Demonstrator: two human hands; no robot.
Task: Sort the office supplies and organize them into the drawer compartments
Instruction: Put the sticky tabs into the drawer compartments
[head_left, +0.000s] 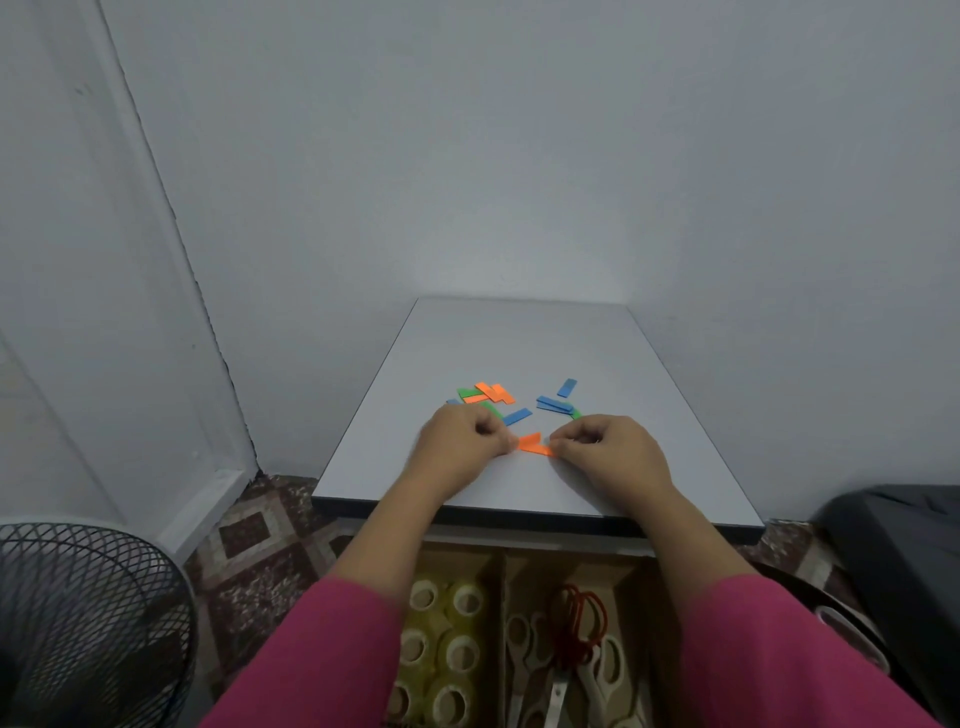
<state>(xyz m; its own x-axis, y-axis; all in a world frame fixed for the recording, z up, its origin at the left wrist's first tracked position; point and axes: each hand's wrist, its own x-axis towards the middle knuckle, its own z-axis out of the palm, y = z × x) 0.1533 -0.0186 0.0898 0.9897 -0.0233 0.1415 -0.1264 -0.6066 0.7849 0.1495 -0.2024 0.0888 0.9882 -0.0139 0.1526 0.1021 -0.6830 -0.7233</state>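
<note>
Small coloured paper strips lie scattered on the grey table (597, 353): an orange and green cluster (485, 395) at the left, blue strips (553, 404) at the right, one blue strip (517, 416) between them. My left hand (460, 441) and my right hand (608, 449) both have curled fingers and pinch the ends of a few orange strips (534, 443) held low over the table between them. Below the table's front edge the open drawer (503, 571) shows a left compartment with tape rolls (447, 644) and a right one with scissors (571, 649).
A black mesh fan (88, 618) stands at the lower left on the patterned floor. A dark bin (904, 551) sits at the right. The wall runs right behind the table.
</note>
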